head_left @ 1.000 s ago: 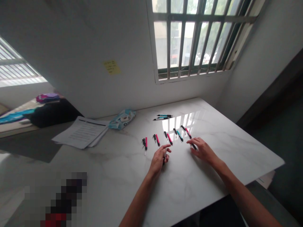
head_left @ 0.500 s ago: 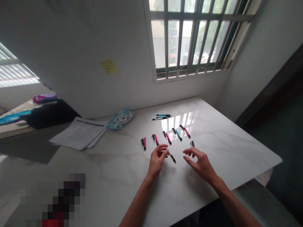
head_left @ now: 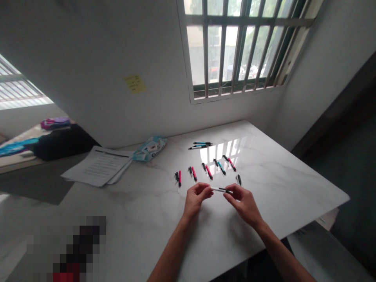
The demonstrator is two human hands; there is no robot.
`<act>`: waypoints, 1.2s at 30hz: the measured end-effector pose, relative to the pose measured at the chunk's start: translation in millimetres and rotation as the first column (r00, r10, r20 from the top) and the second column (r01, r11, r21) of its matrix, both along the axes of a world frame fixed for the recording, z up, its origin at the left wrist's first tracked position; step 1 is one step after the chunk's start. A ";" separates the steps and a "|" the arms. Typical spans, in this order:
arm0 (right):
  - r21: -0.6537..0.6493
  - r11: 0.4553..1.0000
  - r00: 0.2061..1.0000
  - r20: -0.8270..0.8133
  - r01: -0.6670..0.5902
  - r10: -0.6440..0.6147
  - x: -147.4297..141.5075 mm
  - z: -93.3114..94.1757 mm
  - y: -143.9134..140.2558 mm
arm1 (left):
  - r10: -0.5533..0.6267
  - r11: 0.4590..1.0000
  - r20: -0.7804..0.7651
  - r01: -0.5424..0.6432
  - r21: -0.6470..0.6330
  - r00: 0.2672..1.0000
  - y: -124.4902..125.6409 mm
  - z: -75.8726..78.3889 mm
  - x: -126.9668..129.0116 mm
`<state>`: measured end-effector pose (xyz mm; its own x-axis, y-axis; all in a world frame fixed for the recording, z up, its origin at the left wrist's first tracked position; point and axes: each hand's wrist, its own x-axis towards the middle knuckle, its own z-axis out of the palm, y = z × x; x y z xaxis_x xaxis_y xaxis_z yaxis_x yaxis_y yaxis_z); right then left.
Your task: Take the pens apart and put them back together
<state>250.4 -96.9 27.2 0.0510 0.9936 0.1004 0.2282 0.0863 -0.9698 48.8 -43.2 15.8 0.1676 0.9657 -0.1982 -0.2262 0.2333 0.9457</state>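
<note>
Between my two hands a white and black pen (head_left: pixel 219 189) lies nearly level above the table. My left hand (head_left: pixel 197 199) pinches its white end, and my right hand (head_left: pixel 241 200) has its fingers closed on the black end. Just beyond them is a row of pens in separated parts: a pink barrel (head_left: pixel 180 177) with a black piece (head_left: pixel 176 176) at the left, more pink ones, and a blue barrel (head_left: pixel 221 168). Behind my right hand lies a lone black pen part (head_left: pixel 239 179) with a thin refill beside it.
Several whole pens (head_left: pixel 200 145) lie together farther back on the white marbled table (head_left: pixel 141 235). A blue and white soft packet (head_left: pixel 150 148) and printed papers (head_left: pixel 98 165) are at the back left, along the wall. A barred window (head_left: pixel 237 51) is above.
My right hand has moved left and closed on the pen's black end. The pen has swung from pointing down toward me to nearly level.
</note>
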 end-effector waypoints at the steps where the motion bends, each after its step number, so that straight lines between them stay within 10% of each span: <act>1: -0.023 1.000 0.998 -0.060 0.011 -0.013 1.6 1.0 2.1 | -0.032 0.999 -0.008 0.032 -0.005 0.999 -0.6 0.4 0.6; 13: 0.033 0.988 0.962 -0.235 0.150 -0.138 11.3 11.9 18.5 | -0.183 0.983 -0.050 0.181 -0.027 0.982 -9.3 1.1 8.6; 20: 0.178 0.865 0.814 0.293 0.470 -0.502 92.6 -17.5 15.3 | -0.161 0.987 -0.053 0.161 -0.005 0.985 -6.4 1.3 6.4; 27: 0.232 0.944 0.719 0.613 0.234 -0.329 108.4 -50.5 4.8 | -0.160 0.987 -0.073 0.161 0.008 0.984 -5.7 -1.1 7.5; 36: 0.176 0.959 0.759 0.586 0.223 -0.284 93.9 -47.2 1.5 | -0.143 0.989 -0.093 0.145 0.011 0.985 -4.9 -1.9 6.2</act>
<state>344.3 -95.4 -20.0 0.1983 0.9380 0.2842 0.7861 0.0209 -0.6178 55.0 -48.1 13.9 0.2872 0.9362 -0.2026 -0.1033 0.2405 0.9651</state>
